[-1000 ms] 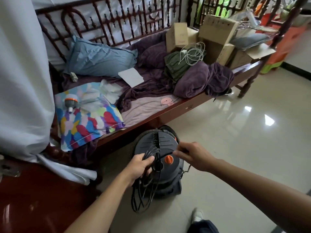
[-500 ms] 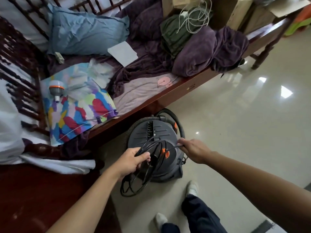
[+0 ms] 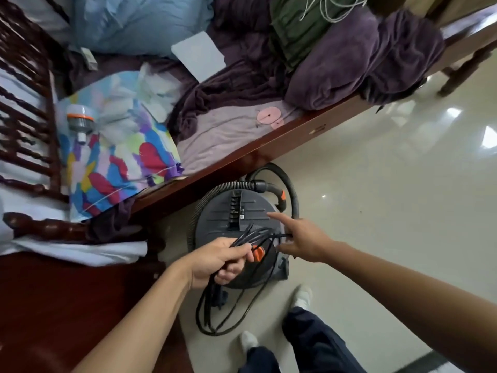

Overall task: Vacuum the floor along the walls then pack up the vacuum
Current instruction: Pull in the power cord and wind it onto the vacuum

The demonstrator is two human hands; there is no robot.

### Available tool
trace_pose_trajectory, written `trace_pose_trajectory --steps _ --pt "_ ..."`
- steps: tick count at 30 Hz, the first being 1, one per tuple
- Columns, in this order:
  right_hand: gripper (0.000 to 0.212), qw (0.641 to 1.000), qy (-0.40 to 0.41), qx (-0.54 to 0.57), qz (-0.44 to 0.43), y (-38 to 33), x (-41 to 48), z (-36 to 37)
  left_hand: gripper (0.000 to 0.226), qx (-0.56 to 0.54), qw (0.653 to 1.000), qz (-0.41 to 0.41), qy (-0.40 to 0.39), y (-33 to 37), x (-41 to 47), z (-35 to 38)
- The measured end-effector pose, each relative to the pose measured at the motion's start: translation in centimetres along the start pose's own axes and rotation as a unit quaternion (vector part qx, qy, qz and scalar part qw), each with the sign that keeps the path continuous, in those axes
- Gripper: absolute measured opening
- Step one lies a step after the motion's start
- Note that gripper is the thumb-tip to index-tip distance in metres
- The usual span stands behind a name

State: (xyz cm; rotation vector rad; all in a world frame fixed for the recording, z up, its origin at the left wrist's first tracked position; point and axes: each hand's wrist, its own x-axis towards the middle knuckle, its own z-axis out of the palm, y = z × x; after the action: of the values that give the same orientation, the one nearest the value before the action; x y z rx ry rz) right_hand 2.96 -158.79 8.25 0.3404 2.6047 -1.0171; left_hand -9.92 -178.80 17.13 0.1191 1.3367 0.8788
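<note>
A round dark grey vacuum [image 3: 251,211] stands on the floor against the bed's side rail, its black hose [image 3: 289,184] curled round its back with an orange collar. My left hand [image 3: 219,261] is shut on a bundle of looped black power cord [image 3: 215,313]; the loops hang to the floor in front of the vacuum. Over the vacuum's lid, my right hand [image 3: 302,239] has its fingers spread, and the cord's end runs to them. Whether those fingers pinch the cord is unclear. An orange button shows beside my left hand.
The wooden bed [image 3: 269,146] holds purple blankets, a blue pillow, a colourful cloth and a grey-orange vacuum attachment [image 3: 79,123]. Glossy tiled floor [image 3: 390,211] spreads to the right. Dark red wood furniture [image 3: 67,305] is at the lower left. My socked feet [image 3: 302,294] stand just behind the vacuum.
The view has tilted down and closer. My left hand has gathered the cord loops tighter. My right hand has opened its fingers above the lid.
</note>
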Motion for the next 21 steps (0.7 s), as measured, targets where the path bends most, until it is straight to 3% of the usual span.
trace_pose_trajectory --steps 5,7,8,11,14,18,21 --pt "0.107 0.998 -0.064 -0.025 0.007 3.8 -2.4 -2.3 0.025 -0.026 0.981 -0.014 -0.19 3.0 0.5 0.4" --pt "0.096 0.998 -0.06 0.008 0.021 4.0 -2.6 -2.2 0.025 -0.054 0.972 -0.014 -0.229 3.1 1.6 0.5" --pt "0.079 0.998 -0.053 0.026 0.03 3.9 -2.5 -2.0 0.025 -0.074 0.971 -0.012 -0.226 2.9 2.3 0.4" --pt "0.028 0.995 -0.031 0.052 0.085 2.8 -1.1 -1.0 0.025 -0.096 0.991 -0.005 -0.096 1.0 4.2 -0.7" --pt "0.038 0.979 -0.053 0.093 0.173 1.2 0.5 1.2 0.029 -0.023 0.997 0.017 0.065 -1.7 6.1 -3.1" --pt "0.039 0.945 -0.029 0.2 0.257 -1.0 3.2 5.5 0.03 0.092 0.985 0.003 0.144 -5.0 7.9 -6.7" --pt "0.033 0.924 -0.009 0.254 0.287 -2.7 4.8 8.4 0.039 0.216 0.961 0.038 0.171 -6.8 8.8 -9.7"
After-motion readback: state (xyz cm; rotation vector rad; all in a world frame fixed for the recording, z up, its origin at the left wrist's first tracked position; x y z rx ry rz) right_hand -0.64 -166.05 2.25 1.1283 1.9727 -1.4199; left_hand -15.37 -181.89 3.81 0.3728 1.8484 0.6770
